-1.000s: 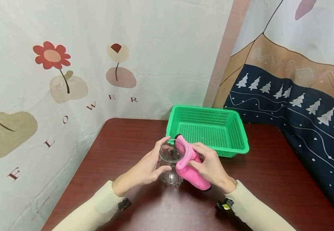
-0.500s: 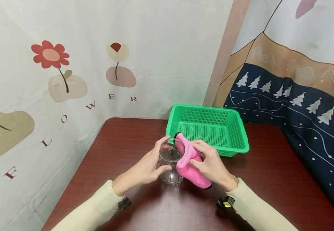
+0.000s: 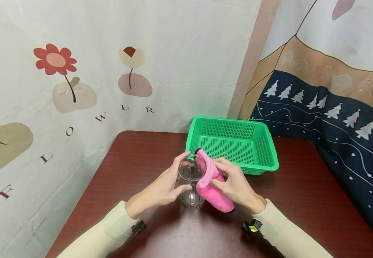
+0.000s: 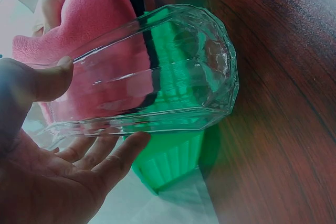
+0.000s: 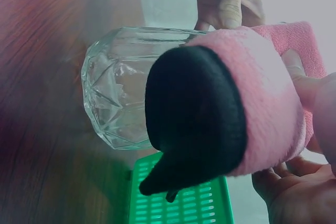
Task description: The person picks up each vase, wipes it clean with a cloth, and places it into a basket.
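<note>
A clear glass jar with a round rim and faceted base stands on the table. My left hand holds it round its left side, thumb in front and fingers behind. In the left wrist view the thumb and fingers lie on opposite sides of the glass jar. My right hand pinches a folded pink cloth with black edging against the right side of the jar's rim. Part of the cloth seems to lie over that rim. The right wrist view shows the fleecy cloth with its black edge nearest the camera.
A green plastic basket with slotted walls stands just behind the jar and right hand. Dark red-brown tabletop spreads on both sides. Printed curtains hang close behind the table and along its right side.
The cloth's lower end has swung slightly up, then back down and left, with small shifts of the right hand. My left hand and the jar have stayed in place.
</note>
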`<state>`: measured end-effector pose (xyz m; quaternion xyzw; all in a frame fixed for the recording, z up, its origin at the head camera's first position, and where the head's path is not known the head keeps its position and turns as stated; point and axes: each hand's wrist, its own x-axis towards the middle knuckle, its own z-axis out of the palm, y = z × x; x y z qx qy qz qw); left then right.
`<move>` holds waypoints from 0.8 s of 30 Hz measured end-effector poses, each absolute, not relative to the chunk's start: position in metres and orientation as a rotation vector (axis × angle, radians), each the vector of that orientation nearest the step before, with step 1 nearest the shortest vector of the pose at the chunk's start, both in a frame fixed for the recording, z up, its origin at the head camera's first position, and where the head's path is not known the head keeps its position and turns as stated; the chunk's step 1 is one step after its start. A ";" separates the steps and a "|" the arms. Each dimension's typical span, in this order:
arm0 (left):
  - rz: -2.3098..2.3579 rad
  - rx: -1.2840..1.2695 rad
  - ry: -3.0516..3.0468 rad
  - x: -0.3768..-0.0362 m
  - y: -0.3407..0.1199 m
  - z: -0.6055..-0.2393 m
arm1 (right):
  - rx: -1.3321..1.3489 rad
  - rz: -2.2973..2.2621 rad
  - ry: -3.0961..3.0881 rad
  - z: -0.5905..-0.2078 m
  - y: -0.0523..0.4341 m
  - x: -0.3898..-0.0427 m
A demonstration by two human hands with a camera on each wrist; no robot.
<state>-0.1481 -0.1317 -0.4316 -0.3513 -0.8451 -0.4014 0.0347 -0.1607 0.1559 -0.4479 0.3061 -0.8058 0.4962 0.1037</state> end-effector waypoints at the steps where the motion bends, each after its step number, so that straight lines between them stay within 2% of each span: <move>1: -1.233 -1.082 -2.596 -0.148 -0.132 -0.432 | 0.903 1.445 -2.382 -0.448 0.156 -0.161; 24: -1.221 -1.098 -2.599 -0.149 -0.134 -0.434 | 1.032 1.153 -2.451 -0.458 0.154 -0.162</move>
